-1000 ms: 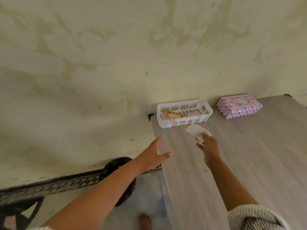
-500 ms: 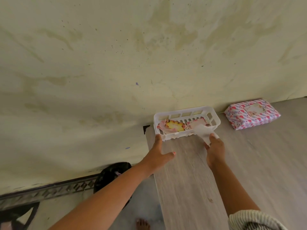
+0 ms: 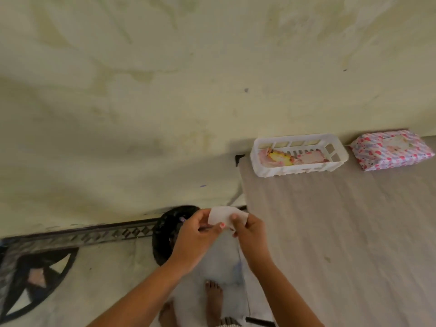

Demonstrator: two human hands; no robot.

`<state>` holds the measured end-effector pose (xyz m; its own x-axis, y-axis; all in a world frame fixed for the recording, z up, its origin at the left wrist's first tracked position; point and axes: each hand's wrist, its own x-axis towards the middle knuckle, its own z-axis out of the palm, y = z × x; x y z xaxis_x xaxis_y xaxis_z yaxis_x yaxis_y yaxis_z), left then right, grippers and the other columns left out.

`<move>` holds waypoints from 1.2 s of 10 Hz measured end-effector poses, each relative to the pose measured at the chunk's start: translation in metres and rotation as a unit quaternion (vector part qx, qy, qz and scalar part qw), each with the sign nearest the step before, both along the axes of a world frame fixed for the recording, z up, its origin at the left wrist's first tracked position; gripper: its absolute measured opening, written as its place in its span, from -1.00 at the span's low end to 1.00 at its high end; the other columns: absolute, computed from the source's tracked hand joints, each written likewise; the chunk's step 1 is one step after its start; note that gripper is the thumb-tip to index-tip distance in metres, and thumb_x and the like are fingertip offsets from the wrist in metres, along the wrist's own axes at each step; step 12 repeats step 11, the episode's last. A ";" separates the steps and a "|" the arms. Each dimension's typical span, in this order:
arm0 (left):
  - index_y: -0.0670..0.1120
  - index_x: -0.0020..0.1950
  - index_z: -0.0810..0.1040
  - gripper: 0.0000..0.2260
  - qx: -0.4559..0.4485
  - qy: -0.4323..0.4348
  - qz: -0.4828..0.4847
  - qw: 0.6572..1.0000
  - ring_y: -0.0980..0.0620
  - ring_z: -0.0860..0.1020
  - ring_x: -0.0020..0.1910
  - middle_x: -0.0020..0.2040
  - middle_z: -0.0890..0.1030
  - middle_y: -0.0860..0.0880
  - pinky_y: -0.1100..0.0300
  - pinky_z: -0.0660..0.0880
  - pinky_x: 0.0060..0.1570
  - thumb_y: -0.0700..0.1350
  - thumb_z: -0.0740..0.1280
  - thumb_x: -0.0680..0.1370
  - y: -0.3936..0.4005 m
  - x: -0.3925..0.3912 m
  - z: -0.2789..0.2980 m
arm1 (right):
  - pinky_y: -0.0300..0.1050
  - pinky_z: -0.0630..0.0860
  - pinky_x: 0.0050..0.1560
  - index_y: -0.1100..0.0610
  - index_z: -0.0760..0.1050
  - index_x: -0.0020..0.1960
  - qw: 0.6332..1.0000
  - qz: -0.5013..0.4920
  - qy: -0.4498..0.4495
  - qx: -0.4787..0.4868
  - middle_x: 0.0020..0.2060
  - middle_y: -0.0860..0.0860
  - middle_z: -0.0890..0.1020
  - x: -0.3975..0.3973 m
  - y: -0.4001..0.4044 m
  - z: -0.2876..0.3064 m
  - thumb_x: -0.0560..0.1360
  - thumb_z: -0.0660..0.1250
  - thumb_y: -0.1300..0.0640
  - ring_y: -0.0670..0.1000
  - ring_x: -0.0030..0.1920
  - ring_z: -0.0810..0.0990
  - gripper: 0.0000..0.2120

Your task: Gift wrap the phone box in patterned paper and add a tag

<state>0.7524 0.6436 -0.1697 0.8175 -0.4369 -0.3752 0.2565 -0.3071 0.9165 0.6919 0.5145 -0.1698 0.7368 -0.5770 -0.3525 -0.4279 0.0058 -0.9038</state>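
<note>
**A:** What has just changed?

**B:** Both hands now share the small white paper piece (image 3: 223, 217). The left hand (image 3: 197, 234) pinches its near-left edge between thumb and fingers, and the right hand (image 3: 249, 230) pinches the right edge. Half a second ago only the right hand carried it, up by the white basket (image 3: 298, 169), while the left hand was spread flat on the edge of the bench (image 3: 342, 232).

**A:** And where is it now?

**B:** Pulled back off the bench corner, over the floor, with the basket well beyond the right hand and the wrapped phone box (image 3: 390, 149) farther off still, beyond and to the right. The box is fully covered in pink patterned paper and appears to carry a pale label on top, though it is too small to read.

**A:** So what does that mean for the task?

**B:** My guess is the wrapping is done and this is tag work: either peeling a backing or handling leftover liner. A dark round bin (image 3: 167, 230) sits just beyond the left hand, so it may be waste. I cannot tell which.
</note>
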 end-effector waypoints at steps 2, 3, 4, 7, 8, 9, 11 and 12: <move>0.00 -0.05 0.52 -0.91 0.067 0.039 0.117 0.990 0.07 0.65 -0.17 -0.09 0.65 -0.04 0.13 0.62 -0.20 -0.19 0.36 0.53 0.090 0.003 -0.051 | -0.25 0.49 -0.32 0.18 0.56 -0.02 0.983 0.139 0.113 0.045 -0.37 0.00 0.60 0.016 0.081 -0.043 0.55 0.30 0.21 -0.14 -0.38 0.55 -0.92; -0.08 -0.05 0.53 -0.94 0.086 0.085 0.144 0.982 0.04 0.64 -0.20 -0.14 0.65 -0.05 0.27 0.57 -0.29 -0.21 0.36 0.52 0.124 0.009 -0.090 | -0.10 0.51 -0.27 0.25 0.56 -0.01 0.967 0.159 0.183 0.075 -0.36 0.10 0.58 0.025 0.104 -0.083 0.53 0.32 0.24 0.00 -0.37 0.54 -0.91; -0.14 -0.06 0.54 -0.96 0.106 0.126 0.152 0.975 0.03 0.62 -0.32 -0.26 0.65 -0.06 0.13 0.60 -0.23 -0.21 0.37 0.51 0.147 0.016 -0.135 | -0.16 0.46 -0.37 0.33 0.55 0.02 0.956 0.130 0.231 0.129 -0.35 0.16 0.55 0.035 0.121 -0.130 0.52 0.32 0.30 0.01 -0.40 0.49 -0.88; -0.18 -0.13 0.58 -0.93 0.160 0.234 0.148 0.947 -0.02 0.65 -0.29 -0.29 0.66 -0.13 0.09 0.63 -0.17 -0.19 0.37 0.52 0.153 0.052 -0.335 | -0.16 0.44 -0.46 0.24 0.50 -0.14 0.910 0.110 0.361 0.173 -0.39 0.18 0.54 0.070 0.135 -0.339 0.52 0.31 0.29 0.06 -0.45 0.49 -0.93; -0.16 -0.14 0.59 -0.93 0.154 0.243 0.129 0.949 -0.04 0.67 -0.23 -0.27 0.67 -0.12 0.05 0.62 -0.12 -0.18 0.36 0.53 0.149 0.063 -0.418 | -0.09 0.49 -0.35 0.26 0.48 -0.02 0.915 0.087 0.353 0.172 -0.33 0.19 0.57 0.080 0.128 -0.420 0.55 0.28 0.27 0.07 -0.42 0.52 -0.95; -0.14 -0.17 0.58 -0.88 0.143 0.272 0.178 0.935 -0.10 0.64 -0.15 -0.20 0.65 -0.14 -0.01 0.59 0.00 -0.23 0.30 0.55 0.145 0.072 -0.483 | 0.03 0.53 -0.22 0.28 0.45 0.03 0.911 0.011 0.363 0.198 -0.30 0.18 0.59 0.085 0.129 -0.486 0.57 0.25 0.23 0.10 -0.37 0.56 -0.89; 0.08 -0.17 0.55 -0.81 0.150 0.272 0.254 0.916 -0.07 0.62 -0.08 -0.14 0.64 0.00 -0.07 0.56 0.05 -0.17 0.26 0.57 0.132 0.070 -0.492 | -0.04 0.50 -0.31 0.19 0.50 -0.03 0.902 -0.081 0.345 0.246 -0.08 0.15 0.60 0.072 0.137 -0.487 0.59 0.14 0.30 0.12 -0.31 0.58 -0.83; 0.08 -0.17 0.55 -0.81 0.150 0.272 0.254 0.916 -0.07 0.62 -0.08 -0.14 0.64 0.00 -0.07 0.56 0.05 -0.17 0.26 0.57 0.132 0.070 -0.492 | -0.04 0.50 -0.31 0.19 0.50 -0.03 0.902 -0.081 0.345 0.246 -0.08 0.15 0.60 0.072 0.137 -0.487 0.59 0.14 0.30 0.12 -0.31 0.58 -0.83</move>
